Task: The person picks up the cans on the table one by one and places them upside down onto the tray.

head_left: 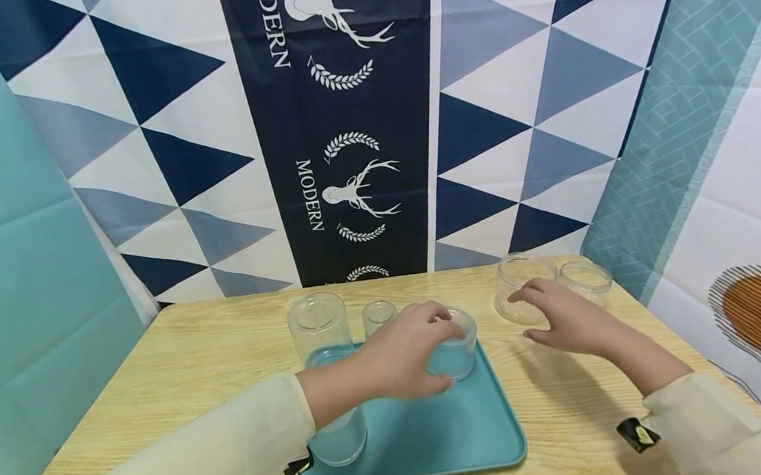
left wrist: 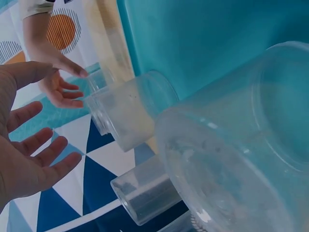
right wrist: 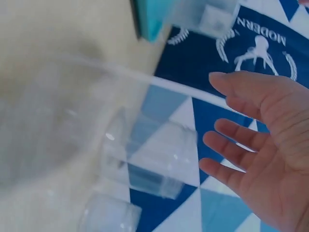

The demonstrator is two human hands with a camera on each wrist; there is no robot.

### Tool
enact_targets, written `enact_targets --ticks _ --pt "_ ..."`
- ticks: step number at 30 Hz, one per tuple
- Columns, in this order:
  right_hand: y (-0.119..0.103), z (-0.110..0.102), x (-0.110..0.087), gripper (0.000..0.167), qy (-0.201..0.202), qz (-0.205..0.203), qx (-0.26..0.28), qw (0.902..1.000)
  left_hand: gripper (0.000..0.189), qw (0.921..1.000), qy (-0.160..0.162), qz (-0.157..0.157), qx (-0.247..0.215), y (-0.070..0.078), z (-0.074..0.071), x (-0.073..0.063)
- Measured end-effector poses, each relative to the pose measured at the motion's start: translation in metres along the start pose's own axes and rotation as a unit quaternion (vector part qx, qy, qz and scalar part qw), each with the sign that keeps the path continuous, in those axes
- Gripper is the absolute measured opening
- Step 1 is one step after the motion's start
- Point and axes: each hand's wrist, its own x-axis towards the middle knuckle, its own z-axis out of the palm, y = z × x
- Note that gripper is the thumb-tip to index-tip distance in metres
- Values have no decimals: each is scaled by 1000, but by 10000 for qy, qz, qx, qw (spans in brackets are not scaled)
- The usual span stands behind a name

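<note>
Teal shows through the wall of a short clear jar [head_left: 454, 361], upright at the tray's far right corner. Beside it is the left hand [head_left: 405, 357], released, fingers spread and holding nothing. The right hand [head_left: 568, 320] is likewise loose and ungrasping, near a wide clear jar [head_left: 513, 311] on the table, partly covering it.

The tray [head_left: 435, 443] is teal with a low raised rim, and the table [head_left: 185, 383] has pale wood grain. Behind hangs a cloth [head_left: 362, 121] of navy, blue and white triangles, with a dark band of white stags and "MODERN"; teal material closes the left side, and white with brown discs the right.

Each jar is colourless and see-through. A tall jar [head_left: 321, 330] stands at the tray's left edge, its middle blocked by the left forearm. A narrow jar [head_left: 379, 314] is behind the left hand, its base hidden. Another clear jar [head_left: 587, 282] sits just right of the wide one.
</note>
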Motion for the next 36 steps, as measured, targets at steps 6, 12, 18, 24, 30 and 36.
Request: enact_targets --ticks 6,12,18,24,30,36 --pt "15 -15 11 52 -296 194 46 9994 53 9995 -207 -198 -110 -5 1 15" --pt "30 -20 22 58 -526 502 2 9974 50 9988 -283 -268 -311 -10 2 28" --pt "41 -22 32 65 -799 793 -18 9936 53 9974 -414 -310 -511 -16 6 41" --pt "50 -20 44 72 -1019 1022 82 9895 60 9954 -666 -359 -583 -20 8 54" --pt "61 -12 54 80 -1170 1371 129 9835 64 9922 -805 -457 -831 -24 12 64" --pt "73 -6 60 84 -1203 1501 110 9813 65 9895 -693 -553 -1141 -30 16 72"
